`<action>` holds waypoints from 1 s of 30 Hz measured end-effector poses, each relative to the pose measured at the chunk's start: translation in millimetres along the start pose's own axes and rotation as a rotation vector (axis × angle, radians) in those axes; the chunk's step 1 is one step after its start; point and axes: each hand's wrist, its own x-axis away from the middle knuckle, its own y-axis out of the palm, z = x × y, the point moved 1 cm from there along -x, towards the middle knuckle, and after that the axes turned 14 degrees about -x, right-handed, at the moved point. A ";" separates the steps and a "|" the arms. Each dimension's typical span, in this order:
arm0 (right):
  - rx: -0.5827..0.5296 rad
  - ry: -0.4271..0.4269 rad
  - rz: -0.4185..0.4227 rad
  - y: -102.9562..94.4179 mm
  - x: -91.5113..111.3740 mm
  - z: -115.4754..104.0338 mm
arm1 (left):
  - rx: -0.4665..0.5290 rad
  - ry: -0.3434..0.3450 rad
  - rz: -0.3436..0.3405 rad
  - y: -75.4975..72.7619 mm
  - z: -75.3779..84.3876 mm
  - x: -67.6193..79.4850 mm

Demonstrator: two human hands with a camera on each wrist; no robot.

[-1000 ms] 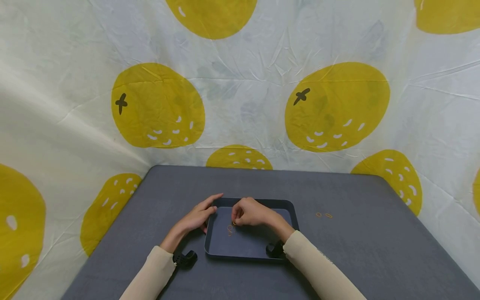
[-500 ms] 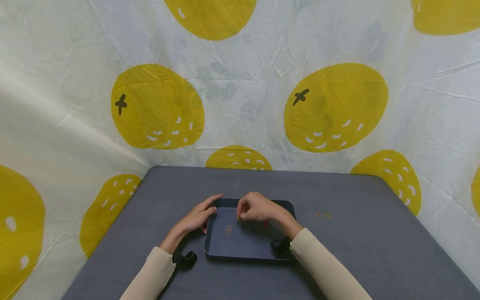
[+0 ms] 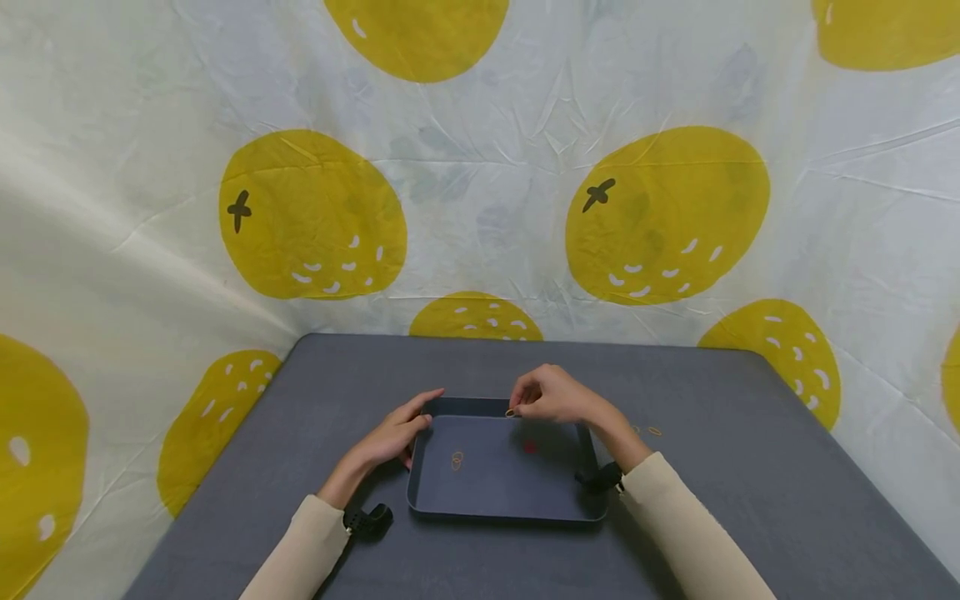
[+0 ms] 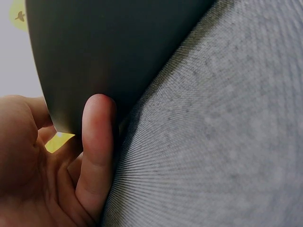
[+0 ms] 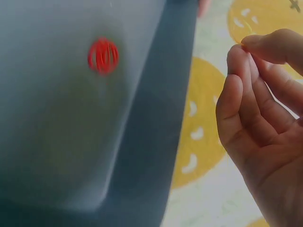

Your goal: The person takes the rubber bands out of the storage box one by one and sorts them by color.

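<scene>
My left hand (image 3: pixel 402 432) grips the dark blue-grey tray (image 3: pixel 495 516) at its far left corner, thumb at the rim. In the left wrist view, one straight finger (image 4: pixel 98 146) lies against the tray's outer wall. Over the tray's far rim, my right hand (image 3: pixel 553 394) pinches a thin yellow rubber band (image 3: pixel 510 413) between thumb and fingertips. Inside the tray, a small round bundle of red loops (image 5: pixel 102 56) lies right of the middle. Thin yellow rubber bands (image 3: pixel 457 460) overlap on the tray's left half.
Outside the tray, on the grey table (image 3: pixel 735 483), another yellow rubber band (image 3: pixel 656 431) lies to the right, with one more beside it partly hidden by my right wrist. A white cloth printed with yellow fruit (image 3: pixel 667 217) hangs behind the table.
My right hand has lifted the yellow rubber band and moved right and away, from the tray's left half to its far rim. The red bundle has come into view. My left hand stays put.
</scene>
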 end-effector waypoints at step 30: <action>-0.066 0.174 0.376 -87.9 138.2 56.0 | 0.022 0.006 -0.018 1.4 1.0 1.3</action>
